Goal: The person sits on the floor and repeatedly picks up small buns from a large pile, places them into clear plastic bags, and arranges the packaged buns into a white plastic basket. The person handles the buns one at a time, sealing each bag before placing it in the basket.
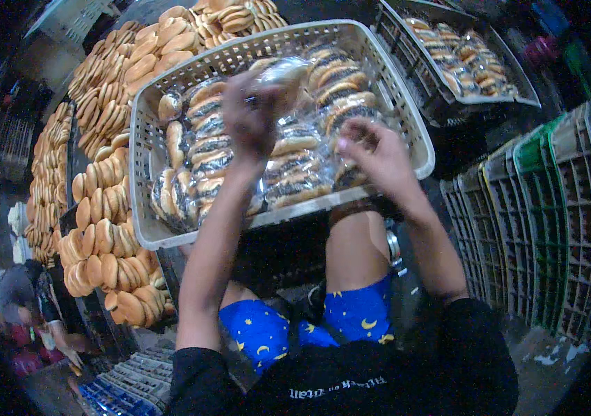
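A white plastic basket [423, 151] holds rows of filled buns in clear plastic wrapping [212, 151], dark filling showing between the bread. Over its upper middle, my left hand [254, 106] is blurred by motion; a shiny clear-wrapped bun [285, 73] is at its fingers, apparently in its grip. My right hand [376, 148] hovers above the basket's right part with its fingers curled, close to the wrapped buns there. Whether it touches or holds any of them cannot be made out.
Unwrapped buns [103, 223] lie in many rows at the left and behind the basket. Another crate [527, 99] of wrapped buns stands at the upper right. Stacked plastic crates [529, 223] line the right side, and more crates [134, 379] stand lower left, near another person [30, 312].
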The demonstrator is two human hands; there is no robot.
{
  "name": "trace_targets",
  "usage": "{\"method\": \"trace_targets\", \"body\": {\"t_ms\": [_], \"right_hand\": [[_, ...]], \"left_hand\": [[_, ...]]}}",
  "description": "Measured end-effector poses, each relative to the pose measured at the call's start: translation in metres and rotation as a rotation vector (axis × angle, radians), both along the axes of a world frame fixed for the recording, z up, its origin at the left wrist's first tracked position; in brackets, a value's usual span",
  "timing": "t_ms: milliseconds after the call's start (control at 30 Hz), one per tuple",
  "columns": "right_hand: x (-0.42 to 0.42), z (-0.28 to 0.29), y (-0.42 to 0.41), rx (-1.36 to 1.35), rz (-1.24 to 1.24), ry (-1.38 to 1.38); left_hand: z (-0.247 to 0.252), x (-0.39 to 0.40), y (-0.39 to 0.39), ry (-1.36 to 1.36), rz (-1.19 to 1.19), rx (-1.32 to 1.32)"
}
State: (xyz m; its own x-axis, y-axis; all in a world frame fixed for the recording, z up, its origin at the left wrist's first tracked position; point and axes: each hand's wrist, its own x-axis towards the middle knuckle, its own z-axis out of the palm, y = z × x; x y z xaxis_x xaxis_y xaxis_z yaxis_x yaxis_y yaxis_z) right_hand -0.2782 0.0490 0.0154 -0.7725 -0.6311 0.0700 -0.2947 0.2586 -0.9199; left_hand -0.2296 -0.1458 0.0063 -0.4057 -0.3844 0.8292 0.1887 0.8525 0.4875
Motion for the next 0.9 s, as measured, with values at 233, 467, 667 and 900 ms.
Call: {"method": "trace_targets", "body": {"t_ms": [233,467,667,900], "right_hand": [[-0.105,-0.057,-0.147,0.241,0.147,0.764],[-0.096,-0.071,-0.158,0.635,0.099,1.148],[0.005,0.028,-0.033,-0.062,0.338,0.307],[0.145,-0.046,0.063,-0.255,0.021,-0.601]], "left_hand": [[-0.075,-0.021,-0.023,-1.083,-0.075,-0.387],[-0.068,-0.016,-0.029,-1.262,-0.253,-0.078],[0.001,0.073,0.042,-0.262,-0.569,1.196],[-0.027,0.201,0.133,-0.179,-0.45,1.532]]}}
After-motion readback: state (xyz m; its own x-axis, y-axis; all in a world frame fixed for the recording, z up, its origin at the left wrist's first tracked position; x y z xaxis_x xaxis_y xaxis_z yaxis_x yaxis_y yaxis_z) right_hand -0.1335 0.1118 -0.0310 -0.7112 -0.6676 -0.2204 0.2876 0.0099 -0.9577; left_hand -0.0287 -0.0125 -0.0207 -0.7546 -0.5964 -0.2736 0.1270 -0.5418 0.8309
